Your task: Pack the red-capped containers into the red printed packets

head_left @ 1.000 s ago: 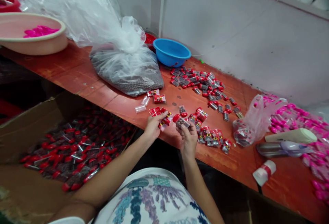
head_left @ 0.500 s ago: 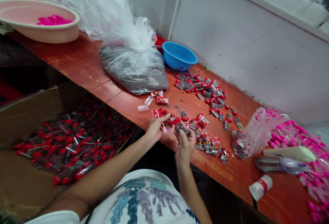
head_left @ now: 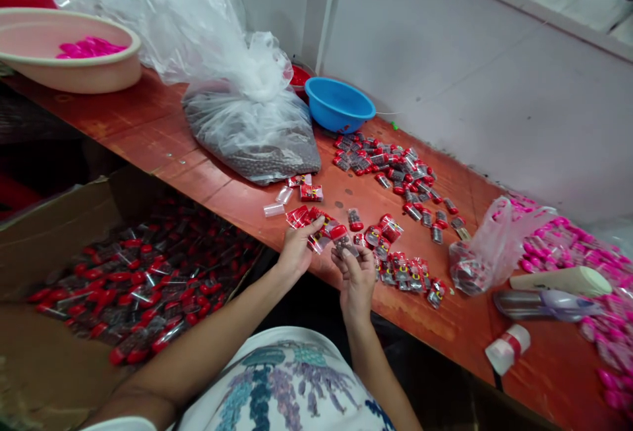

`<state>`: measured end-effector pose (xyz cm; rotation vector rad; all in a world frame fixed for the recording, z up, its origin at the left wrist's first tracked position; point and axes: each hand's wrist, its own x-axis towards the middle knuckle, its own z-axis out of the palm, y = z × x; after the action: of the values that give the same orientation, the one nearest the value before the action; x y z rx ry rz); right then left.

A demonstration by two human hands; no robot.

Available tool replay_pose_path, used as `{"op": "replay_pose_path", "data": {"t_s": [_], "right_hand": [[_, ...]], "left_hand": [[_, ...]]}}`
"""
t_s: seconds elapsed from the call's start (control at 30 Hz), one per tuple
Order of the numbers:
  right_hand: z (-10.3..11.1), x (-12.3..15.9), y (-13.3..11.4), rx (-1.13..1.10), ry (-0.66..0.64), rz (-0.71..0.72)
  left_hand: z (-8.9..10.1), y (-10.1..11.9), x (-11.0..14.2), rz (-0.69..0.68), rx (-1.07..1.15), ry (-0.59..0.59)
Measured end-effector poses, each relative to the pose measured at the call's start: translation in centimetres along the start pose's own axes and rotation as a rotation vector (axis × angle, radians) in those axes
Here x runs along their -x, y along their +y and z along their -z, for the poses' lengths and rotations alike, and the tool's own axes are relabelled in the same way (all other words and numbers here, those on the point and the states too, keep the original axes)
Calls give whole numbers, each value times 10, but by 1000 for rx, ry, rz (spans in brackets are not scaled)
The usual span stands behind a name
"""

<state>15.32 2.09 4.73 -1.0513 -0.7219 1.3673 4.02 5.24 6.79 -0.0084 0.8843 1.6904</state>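
Observation:
My right hand [head_left: 354,274] pinches a small clear tube with a red cap [head_left: 341,238] at the near edge of the red wooden table [head_left: 163,147]. My left hand [head_left: 295,247] is closed on a bunch of red printed sleeves [head_left: 312,225], held close beside the tube. Just right of my hands lie several wrapped tubes [head_left: 406,273]. A larger heap of red-capped tubes [head_left: 395,167] lies farther back.
A clear plastic bag of dark pellets [head_left: 252,134] lies left of a blue bowl [head_left: 339,103]. A beige basin with pink caps [head_left: 69,49] stands far left. A cardboard box of finished tubes [head_left: 133,279] sits below the table. A small bag [head_left: 484,246], pink tubes [head_left: 583,253] and a white bottle [head_left: 508,348] lie right.
My right hand has brought the tube down and left, closer to the sleeves in my left hand. The camera view has shifted slightly.

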Motion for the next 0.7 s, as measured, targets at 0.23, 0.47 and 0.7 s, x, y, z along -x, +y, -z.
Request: {"op": "replay_pose_path", "data": {"t_s": [0.23, 0.47, 0.7], "right_hand": [[1, 1, 2, 25, 16, -27], [4, 0, 6, 106, -63, 36], [9, -1, 8, 242, -82, 148]], "left_hand": [[-1, 1, 0, -75, -11, -22], [2, 0, 3, -107, -73, -74], [8, -4, 5, -74, -206, -197]]}}
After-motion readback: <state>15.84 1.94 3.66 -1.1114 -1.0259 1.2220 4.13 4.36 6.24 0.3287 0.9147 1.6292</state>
